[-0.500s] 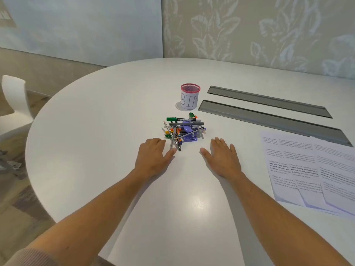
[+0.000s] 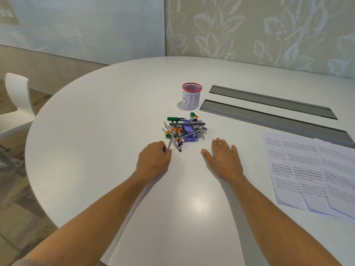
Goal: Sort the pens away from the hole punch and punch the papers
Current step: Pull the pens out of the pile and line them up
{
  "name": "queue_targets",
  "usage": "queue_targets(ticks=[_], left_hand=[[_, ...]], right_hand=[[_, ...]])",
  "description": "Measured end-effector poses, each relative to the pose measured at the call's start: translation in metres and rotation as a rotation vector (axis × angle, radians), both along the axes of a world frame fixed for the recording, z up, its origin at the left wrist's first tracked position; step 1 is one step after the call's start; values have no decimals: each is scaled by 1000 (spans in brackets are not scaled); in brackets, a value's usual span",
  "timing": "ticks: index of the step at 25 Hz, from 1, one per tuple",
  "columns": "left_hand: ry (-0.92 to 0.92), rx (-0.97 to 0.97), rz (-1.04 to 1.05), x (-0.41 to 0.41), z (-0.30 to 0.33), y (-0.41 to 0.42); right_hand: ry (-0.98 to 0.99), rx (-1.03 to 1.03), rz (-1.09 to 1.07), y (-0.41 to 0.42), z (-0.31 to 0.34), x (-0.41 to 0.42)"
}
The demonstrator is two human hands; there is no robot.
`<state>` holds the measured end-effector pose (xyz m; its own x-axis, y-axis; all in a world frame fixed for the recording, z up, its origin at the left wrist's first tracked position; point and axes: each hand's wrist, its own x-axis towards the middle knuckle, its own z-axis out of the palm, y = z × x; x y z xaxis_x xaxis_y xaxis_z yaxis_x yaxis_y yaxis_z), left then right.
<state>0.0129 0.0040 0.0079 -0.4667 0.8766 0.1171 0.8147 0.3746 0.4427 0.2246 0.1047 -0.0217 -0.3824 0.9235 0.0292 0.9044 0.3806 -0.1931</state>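
Where half a second ago the left hand (image 2: 153, 160) lay flat with its fingers stretched toward the heap, it has now curled them, and thumb and forefinger appear to pinch the near end of a grey pencil (image 2: 171, 140) that slants up out of the pile. That reads as the first pick of the sorting step; nothing has left the heap yet.

Just beyond that hand sit the pens (image 2: 180, 127), a tangle of green, orange and grey barrels lying across and against the purple hole punch (image 2: 189, 134), which is half buried under them (only its base and handle show). The pencil leans on its neighbours, so I would expect lifting it to nudge one or two of them.

Behind the heap stands the mesh cup marked BIN (image 2: 191, 96), apart from the pile and, going by the label, a likely place for the pens.

Next along, the right hand (image 2: 224, 160) has not moved: palm down on the white table (image 2: 96, 131), fingers straight and lightly spread, holding nothing.

Farthest right, the papers (image 2: 307, 173) lie fanned and overlapping near the table's edge, well apart from the punch and untouched.
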Motion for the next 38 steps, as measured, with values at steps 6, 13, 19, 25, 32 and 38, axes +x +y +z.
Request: queue_targets(ticks=[6, 13, 19, 25, 32, 38], left_hand=[[-70, 56, 39, -16, 0, -20], [-115, 124, 185, -43, 8, -23], [-63, 48, 222, -61, 7, -5], [-50, 56, 226, -68, 4, 11], [-124, 226, 212, -34, 0, 12], [-169, 200, 91, 10, 0, 16]], right_hand=[[-13, 10, -2, 1, -2, 0], [13, 24, 2, 1, -3, 0], [18, 29, -2, 1, -3, 0], [16, 41, -5, 1, -3, 0], [11, 31, -4, 2, -2, -1], [24, 31, -5, 1, -2, 0]])
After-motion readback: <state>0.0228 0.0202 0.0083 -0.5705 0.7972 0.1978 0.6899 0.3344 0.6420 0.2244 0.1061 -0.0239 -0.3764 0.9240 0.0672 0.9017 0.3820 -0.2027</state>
